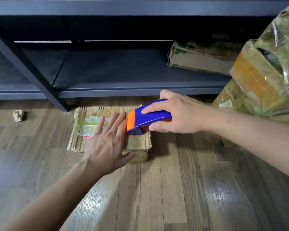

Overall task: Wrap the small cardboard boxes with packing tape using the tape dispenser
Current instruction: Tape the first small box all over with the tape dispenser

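Crosswise on the box [138, 142], tape dispenser [150, 117], orange nose [131, 121] leftward.

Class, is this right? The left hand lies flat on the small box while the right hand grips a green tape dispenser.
No. In the head view the tape dispenser the right hand grips is blue and orange, not green; the rest stands.

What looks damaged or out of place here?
The small cardboard box is crushed, corners rounded and wrinkled. The battered box on the shelf has a torn, ragged end. A crumpled wad lies loose on the floor at left.
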Motion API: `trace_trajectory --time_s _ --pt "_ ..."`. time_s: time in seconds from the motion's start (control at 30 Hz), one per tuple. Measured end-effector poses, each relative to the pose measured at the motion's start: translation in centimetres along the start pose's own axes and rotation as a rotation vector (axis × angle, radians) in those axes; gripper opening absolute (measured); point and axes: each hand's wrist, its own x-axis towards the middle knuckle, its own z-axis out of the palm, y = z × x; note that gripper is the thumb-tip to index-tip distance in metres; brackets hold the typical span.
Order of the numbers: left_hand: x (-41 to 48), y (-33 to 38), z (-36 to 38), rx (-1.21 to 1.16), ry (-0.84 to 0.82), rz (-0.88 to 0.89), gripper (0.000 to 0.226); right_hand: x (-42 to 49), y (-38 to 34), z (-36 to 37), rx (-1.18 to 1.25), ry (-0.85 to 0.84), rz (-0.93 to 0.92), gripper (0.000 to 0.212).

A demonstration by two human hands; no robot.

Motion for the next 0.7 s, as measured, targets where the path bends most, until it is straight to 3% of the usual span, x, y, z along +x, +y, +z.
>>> trace_trajectory --time_s 0.5,0.7 --pt "-0.2 -1.9 0.8 0.014 0.01 -0.009 0.113 -0.7 2.1 -1.0 0.013 -0.005 -0.045 0.052" --pt "-0.5 -2.4 0.3 -0.019 -0.068 -0.014 0.117 -2.3 3.7 -1.1 0.063 0.038 -0.006 0.053"
